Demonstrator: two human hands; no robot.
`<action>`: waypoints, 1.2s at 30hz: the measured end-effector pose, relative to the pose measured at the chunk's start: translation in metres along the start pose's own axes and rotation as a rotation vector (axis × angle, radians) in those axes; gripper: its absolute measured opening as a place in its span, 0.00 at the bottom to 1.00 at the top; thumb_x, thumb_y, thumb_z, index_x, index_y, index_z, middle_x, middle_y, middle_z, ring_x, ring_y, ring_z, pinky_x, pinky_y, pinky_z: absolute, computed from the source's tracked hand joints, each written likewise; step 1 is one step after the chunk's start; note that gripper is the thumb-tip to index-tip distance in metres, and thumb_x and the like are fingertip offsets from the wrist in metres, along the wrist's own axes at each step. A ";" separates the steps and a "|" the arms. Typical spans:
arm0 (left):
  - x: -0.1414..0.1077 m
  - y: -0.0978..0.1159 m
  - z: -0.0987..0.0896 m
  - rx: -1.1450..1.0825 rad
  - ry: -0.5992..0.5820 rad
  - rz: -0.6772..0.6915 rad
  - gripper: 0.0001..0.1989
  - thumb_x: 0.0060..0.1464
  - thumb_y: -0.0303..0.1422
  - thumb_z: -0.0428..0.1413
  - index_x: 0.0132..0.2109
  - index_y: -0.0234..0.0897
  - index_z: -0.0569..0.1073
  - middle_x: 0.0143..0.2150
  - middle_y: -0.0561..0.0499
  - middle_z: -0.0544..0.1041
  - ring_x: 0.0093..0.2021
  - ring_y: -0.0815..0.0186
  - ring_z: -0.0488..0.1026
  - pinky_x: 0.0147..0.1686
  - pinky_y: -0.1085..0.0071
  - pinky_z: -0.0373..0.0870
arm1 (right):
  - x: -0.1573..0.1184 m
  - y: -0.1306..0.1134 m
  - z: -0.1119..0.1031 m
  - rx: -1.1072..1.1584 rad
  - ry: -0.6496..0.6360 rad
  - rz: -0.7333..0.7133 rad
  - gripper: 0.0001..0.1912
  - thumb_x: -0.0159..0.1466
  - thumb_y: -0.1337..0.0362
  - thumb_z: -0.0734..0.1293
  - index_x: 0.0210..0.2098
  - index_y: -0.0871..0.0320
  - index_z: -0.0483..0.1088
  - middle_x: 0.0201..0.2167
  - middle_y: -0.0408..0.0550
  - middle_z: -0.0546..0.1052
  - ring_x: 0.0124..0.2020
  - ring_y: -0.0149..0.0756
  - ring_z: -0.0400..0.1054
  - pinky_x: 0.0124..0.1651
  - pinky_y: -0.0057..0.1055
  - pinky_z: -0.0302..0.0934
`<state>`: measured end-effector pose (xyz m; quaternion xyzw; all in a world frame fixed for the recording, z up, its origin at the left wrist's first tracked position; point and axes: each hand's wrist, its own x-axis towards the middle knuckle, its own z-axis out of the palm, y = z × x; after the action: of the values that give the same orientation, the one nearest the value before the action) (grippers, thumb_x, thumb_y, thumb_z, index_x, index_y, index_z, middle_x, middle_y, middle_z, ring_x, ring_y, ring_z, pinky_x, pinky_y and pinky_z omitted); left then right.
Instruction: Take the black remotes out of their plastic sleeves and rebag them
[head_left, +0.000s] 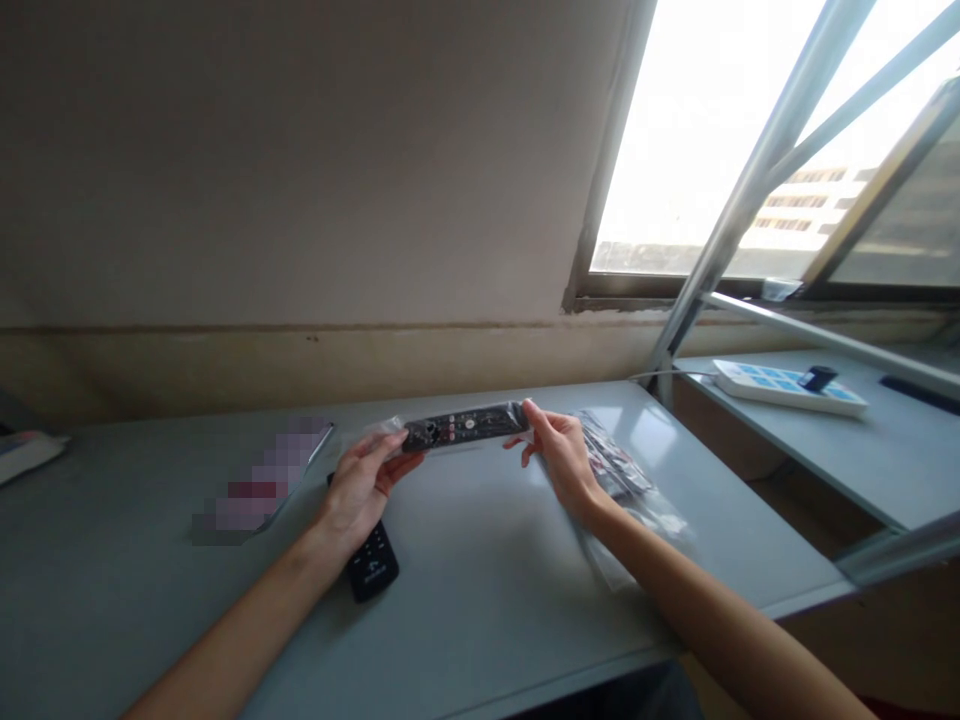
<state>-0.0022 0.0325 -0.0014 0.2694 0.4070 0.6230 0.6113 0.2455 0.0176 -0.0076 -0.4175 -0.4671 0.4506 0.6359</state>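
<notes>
A black remote control [469,425] in a clear plastic sleeve is held up lengthwise above the table, between both hands. My left hand [367,485] is closed on its left end, thumb on top. The other end is pinched by my right hand [559,450] between thumb and fingers. Under my left wrist lies a second black remote control [373,565], partly hidden by the arm. Clear plastic bags [611,465] with dark items inside lie on the table, partly behind my right forearm.
On the grey table [480,600], a blurred-out flat object [262,485] lies to the left. A white object [30,452] sits at the far left edge. A white power strip [787,387] rests on the neighbouring desk, past a metal post [720,240] by the window.
</notes>
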 end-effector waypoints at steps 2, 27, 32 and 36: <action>0.001 -0.002 -0.001 0.002 -0.005 0.016 0.07 0.43 0.21 0.68 0.28 0.32 0.78 0.32 0.52 0.83 0.31 0.67 0.81 0.33 0.71 0.84 | -0.002 -0.002 0.000 -0.005 -0.017 -0.010 0.29 0.63 0.40 0.70 0.26 0.62 0.77 0.23 0.51 0.78 0.24 0.40 0.76 0.20 0.28 0.61; -0.022 0.000 0.005 0.112 -0.322 -0.214 0.17 0.50 0.29 0.70 0.46 0.35 0.77 0.42 0.47 0.84 0.32 0.62 0.84 0.23 0.77 0.74 | 0.015 -0.033 -0.022 0.292 -0.153 0.032 0.23 0.61 0.47 0.77 0.25 0.55 0.67 0.18 0.34 0.60 0.18 0.26 0.55 0.20 0.24 0.59; -0.020 -0.002 0.004 0.129 -0.347 -0.236 0.18 0.49 0.30 0.70 0.46 0.34 0.76 0.40 0.48 0.82 0.29 0.63 0.83 0.19 0.77 0.72 | 0.016 -0.036 -0.023 0.291 -0.160 -0.037 0.14 0.63 0.50 0.75 0.33 0.55 0.76 0.28 0.42 0.76 0.28 0.31 0.70 0.33 0.26 0.70; -0.020 -0.003 0.003 0.134 -0.334 -0.210 0.17 0.49 0.31 0.70 0.46 0.34 0.78 0.38 0.48 0.82 0.28 0.65 0.81 0.21 0.77 0.72 | 0.016 -0.040 -0.024 0.265 -0.095 -0.039 0.12 0.65 0.52 0.72 0.35 0.54 0.77 0.34 0.45 0.80 0.35 0.35 0.75 0.43 0.30 0.71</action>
<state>0.0038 0.0131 0.0007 0.3650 0.3663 0.4743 0.7125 0.2790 0.0207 0.0289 -0.2989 -0.4412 0.5153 0.6712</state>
